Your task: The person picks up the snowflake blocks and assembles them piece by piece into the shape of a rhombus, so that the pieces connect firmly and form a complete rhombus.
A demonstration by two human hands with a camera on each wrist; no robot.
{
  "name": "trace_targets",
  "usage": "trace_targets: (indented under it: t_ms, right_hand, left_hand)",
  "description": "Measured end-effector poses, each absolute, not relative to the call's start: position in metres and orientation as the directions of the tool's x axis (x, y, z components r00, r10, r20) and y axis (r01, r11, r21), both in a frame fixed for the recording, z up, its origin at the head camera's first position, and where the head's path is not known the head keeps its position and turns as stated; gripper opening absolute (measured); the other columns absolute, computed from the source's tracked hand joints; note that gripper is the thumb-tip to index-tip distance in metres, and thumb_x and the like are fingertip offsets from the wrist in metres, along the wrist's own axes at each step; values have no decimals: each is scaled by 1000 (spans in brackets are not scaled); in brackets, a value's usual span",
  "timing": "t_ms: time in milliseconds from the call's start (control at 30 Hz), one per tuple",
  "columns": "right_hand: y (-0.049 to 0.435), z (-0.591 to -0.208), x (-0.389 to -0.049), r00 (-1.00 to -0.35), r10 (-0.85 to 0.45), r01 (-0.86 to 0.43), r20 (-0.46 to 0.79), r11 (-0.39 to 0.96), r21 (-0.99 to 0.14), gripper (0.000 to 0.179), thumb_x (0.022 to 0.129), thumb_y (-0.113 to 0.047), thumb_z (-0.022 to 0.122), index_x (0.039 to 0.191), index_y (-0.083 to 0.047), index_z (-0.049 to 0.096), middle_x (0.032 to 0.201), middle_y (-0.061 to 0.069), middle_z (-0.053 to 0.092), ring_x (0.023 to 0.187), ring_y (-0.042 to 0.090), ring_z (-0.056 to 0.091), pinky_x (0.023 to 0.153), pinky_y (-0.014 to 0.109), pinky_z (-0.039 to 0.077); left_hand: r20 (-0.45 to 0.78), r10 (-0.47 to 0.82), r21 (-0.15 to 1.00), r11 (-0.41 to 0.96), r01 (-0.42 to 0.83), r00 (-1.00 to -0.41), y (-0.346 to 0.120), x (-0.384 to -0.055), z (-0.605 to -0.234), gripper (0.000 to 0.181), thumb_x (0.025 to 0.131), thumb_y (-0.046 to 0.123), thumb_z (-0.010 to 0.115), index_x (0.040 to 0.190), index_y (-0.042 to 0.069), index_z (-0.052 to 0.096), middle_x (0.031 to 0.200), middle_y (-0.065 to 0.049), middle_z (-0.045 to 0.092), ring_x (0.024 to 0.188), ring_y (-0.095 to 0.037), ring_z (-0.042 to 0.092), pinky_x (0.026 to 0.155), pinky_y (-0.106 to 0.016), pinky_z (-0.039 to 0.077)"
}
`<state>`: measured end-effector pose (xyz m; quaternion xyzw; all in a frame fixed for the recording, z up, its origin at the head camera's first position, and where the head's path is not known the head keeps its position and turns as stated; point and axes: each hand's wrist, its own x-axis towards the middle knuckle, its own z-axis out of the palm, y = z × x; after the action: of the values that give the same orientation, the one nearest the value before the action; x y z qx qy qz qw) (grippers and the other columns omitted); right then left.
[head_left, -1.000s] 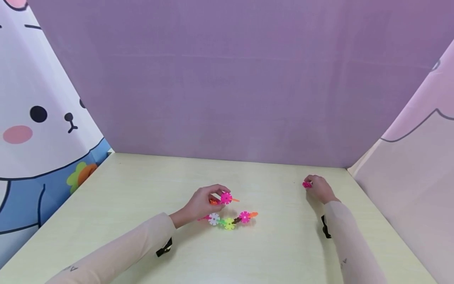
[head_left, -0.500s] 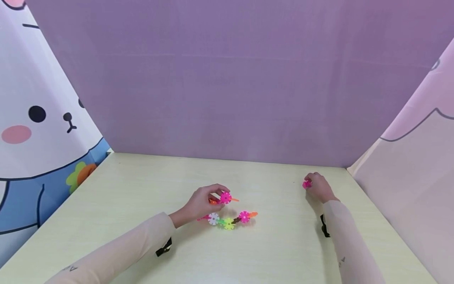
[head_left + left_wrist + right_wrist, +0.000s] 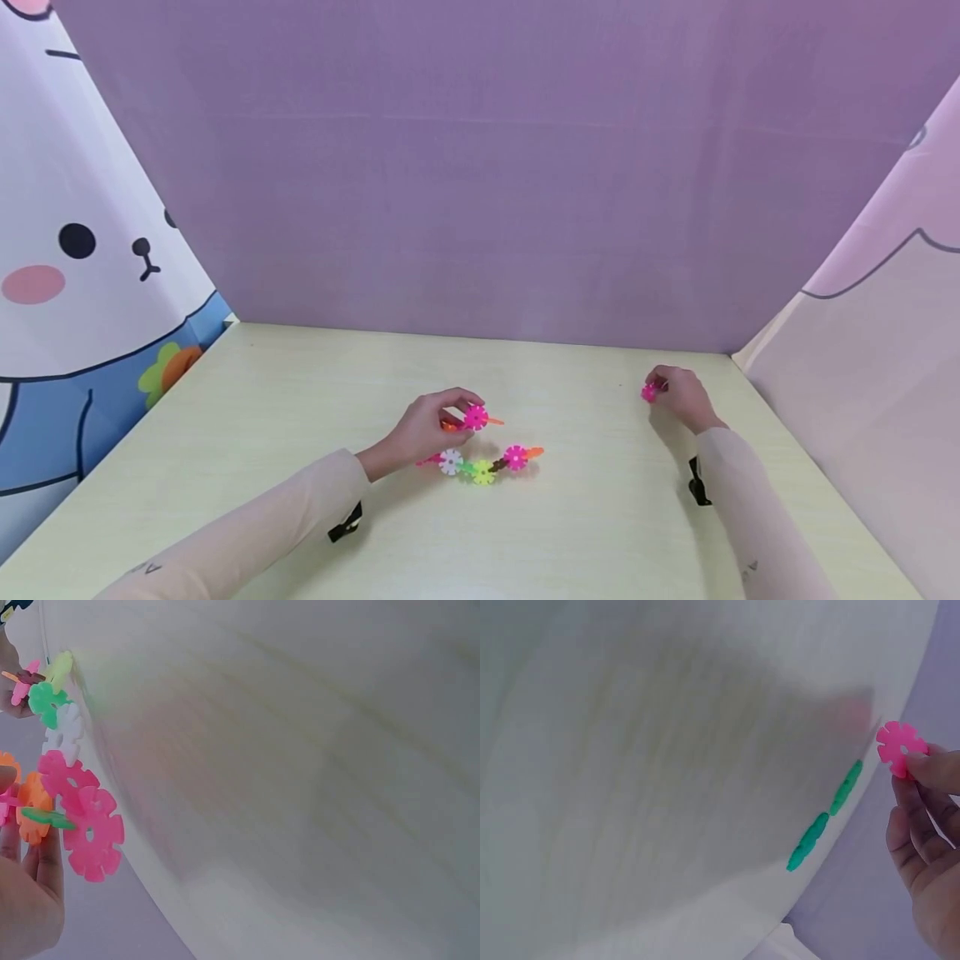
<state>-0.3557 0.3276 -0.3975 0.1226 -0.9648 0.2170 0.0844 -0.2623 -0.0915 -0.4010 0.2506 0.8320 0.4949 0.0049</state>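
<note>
My left hand [image 3: 435, 425] pinches a string of interlocking plastic flower discs between thumb and fingers. A pink disc [image 3: 476, 417] and an orange one show at its fingertips. Below them, white [image 3: 451, 462], green, yellow [image 3: 483, 472], brown, pink [image 3: 515, 457] and orange discs curve along close to the table. The left wrist view shows two pink discs [image 3: 92, 834] linking the held end to the white one [image 3: 66, 735]. Far to the right, my right hand [image 3: 681, 396] pinches a single pink flower disc [image 3: 898, 748] by its edge, raised over the table.
Two green discs [image 3: 808, 841] lie end to end on the table near the right hand, seen in the right wrist view. The pale wooden table [image 3: 300, 375] ends at a purple backdrop [image 3: 480, 167]. Printed cloth panels [image 3: 82, 317] stand at both sides.
My right wrist and forearm have swung a little to the right, and the single pink disc has turned slightly in the fingers. The left hand stays almost still with its string of discs.
</note>
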Motion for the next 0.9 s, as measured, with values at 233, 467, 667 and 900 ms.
trace_targets:
  t_ms: [233, 467, 667, 900]
  right_hand:
    - [323, -392, -351, -925, -218, -343, 312, 832, -437, 17, 74, 10, 60, 89, 3, 63, 82, 16, 65, 72, 25, 60, 66, 32, 49]
    - [306, -383, -341, -898, -241, -411, 368, 756, -509, 16, 76, 11, 60, 90, 4, 64, 81, 16, 66, 69, 23, 63, 59, 19, 49]
    - [289, -384, -330, -902, -245, -419, 356, 702, -576, 16, 76, 10, 61, 91, 3, 64, 82, 16, 67, 69, 21, 64, 59, 19, 50]
    - [262, -386, -313, -908, -288, -420, 305, 608, -674, 15, 78, 7, 63, 92, 3, 64, 85, 17, 67, 71, 14, 63, 62, 19, 51]
  left_hand:
    - [228, 419, 827, 393, 401, -879, -91, -262, -400, 40, 77, 8, 71, 114, 15, 59, 100, 2, 61, 85, -15, 62, 73, -21, 53]
    - [243, 423, 832, 372, 412, -873, -92, -260, -400, 41, 76, 6, 71, 113, 19, 59, 101, 3, 61, 93, -21, 60, 76, -20, 52]
    - [237, 424, 825, 387, 411, -874, -93, -260, -400, 41, 77, 7, 71, 113, 22, 58, 104, 4, 61, 91, -20, 61, 75, -20, 52]
    - [245, 431, 819, 388, 423, -869, -93, -261, -401, 41, 77, 7, 71, 113, 22, 58, 107, 4, 61, 93, -21, 61, 76, -20, 52]
